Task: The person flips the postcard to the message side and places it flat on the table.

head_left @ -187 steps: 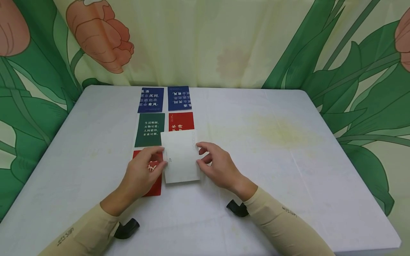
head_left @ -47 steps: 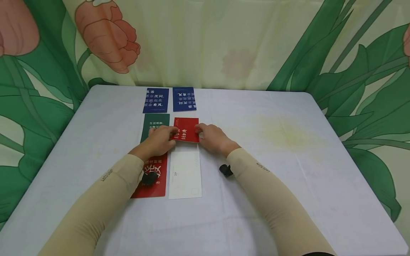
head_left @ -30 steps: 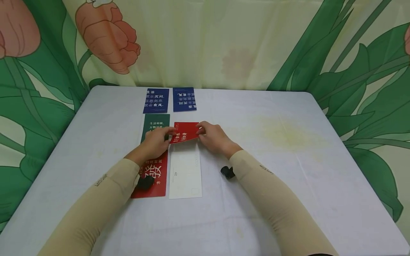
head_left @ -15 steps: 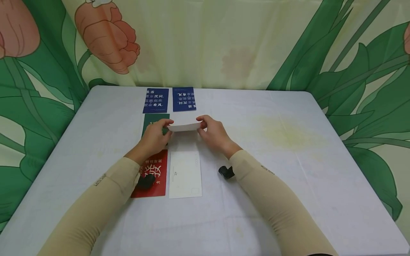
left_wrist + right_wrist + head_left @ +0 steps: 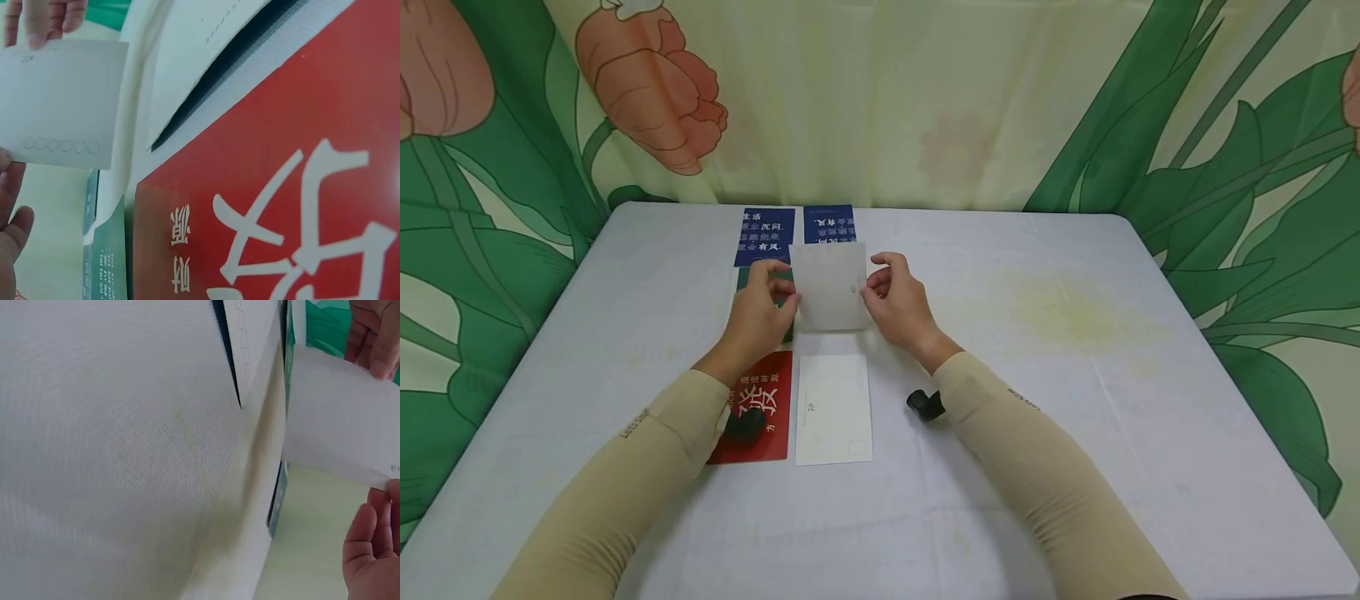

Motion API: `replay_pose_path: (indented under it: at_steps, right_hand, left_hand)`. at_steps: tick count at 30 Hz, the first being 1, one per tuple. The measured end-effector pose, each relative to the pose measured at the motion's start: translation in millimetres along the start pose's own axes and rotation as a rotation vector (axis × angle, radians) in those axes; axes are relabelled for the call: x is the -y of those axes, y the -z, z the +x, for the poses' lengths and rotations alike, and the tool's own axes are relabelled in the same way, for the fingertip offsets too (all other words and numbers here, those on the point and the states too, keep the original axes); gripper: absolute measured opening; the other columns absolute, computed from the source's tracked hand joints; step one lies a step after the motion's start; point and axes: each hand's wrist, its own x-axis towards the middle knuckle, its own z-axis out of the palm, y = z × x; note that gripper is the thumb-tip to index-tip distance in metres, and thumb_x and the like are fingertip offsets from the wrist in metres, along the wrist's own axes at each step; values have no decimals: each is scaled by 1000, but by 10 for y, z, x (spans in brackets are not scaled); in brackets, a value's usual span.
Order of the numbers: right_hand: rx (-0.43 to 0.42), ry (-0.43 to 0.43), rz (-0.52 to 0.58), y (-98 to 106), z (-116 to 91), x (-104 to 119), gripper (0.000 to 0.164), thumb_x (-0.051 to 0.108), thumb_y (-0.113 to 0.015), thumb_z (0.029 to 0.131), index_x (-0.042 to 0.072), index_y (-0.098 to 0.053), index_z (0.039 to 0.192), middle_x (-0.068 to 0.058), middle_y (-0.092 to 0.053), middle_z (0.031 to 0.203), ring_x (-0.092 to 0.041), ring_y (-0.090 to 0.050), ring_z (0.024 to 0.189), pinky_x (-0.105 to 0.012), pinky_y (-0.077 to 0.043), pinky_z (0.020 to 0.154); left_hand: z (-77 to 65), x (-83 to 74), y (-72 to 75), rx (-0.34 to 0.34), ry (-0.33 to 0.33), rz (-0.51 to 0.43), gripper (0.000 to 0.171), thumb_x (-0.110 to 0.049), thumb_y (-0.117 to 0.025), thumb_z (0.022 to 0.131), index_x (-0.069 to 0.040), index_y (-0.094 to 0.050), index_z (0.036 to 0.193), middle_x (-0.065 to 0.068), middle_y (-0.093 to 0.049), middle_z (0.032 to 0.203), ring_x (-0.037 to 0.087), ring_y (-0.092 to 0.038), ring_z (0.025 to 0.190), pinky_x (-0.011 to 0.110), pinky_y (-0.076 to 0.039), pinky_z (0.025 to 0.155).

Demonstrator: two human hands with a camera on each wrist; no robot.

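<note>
A postcard is held up off the table, its white back towards the head camera. My left hand pinches its left edge between thumb and fingers. On the opposite edge, my right hand pinches it too. The left wrist view shows a row of printed circles along one side of this postcard. Below it on the table lies a white-backed postcard, face down. Beside that is a red postcard with large white characters, partly covered by my left wrist. A green postcard is mostly hidden behind my left hand.
Two dark blue postcards lie near the table's far edge: the left one and the right one, partly covered by the held postcard. A white cloth covers the table. Behind it hangs a flowered curtain.
The red-faced postcard was lifted by both hands and turned over, from red face to white back. Earlier, the front white-backed postcard was laid down and released. Both hands have moved farther from me.
</note>
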Motion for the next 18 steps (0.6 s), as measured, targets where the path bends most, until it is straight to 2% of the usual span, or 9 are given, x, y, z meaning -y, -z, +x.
replay_pose_path:
  at_steps: [4,9,13,18]
  right_hand:
    - [-33,19,-9,-4,-5,14,33,6,-63,97,0,-49,126,-10,-59,101,-23,-58,90,-32,-52,82]
    - [-21,11,-38,-4,-8,14,23,7,-62,98,-1,-61,120,-11,-63,103,-24,-59,93,-31,-53,84]
    - [12,-3,-40,-2,0,3,27,6,-62,96,-1,-65,122,-12,-63,106,-24,-59,95,-31,-52,85]
    - [95,-56,-28,-2,27,-24,38,7,-65,93,-2,-61,130,-13,-60,109,-22,-61,97,-30,-51,85]
  left_hand:
    - [-21,-8,-9,-23,-16,-3,39,-1,-59,98,1,-41,133,18,-59,116,32,-62,106,44,-55,89]
    - [-23,0,-13,-25,-34,20,37,-2,-59,98,3,-49,133,18,-55,121,30,-62,107,42,-55,89]
    - [-15,21,-4,10,-34,73,37,-4,-61,98,3,-55,133,17,-57,119,29,-58,108,41,-52,94]
    - [-5,40,7,88,26,145,45,-12,-65,98,-1,-55,140,16,-56,122,29,-52,112,42,-50,98]
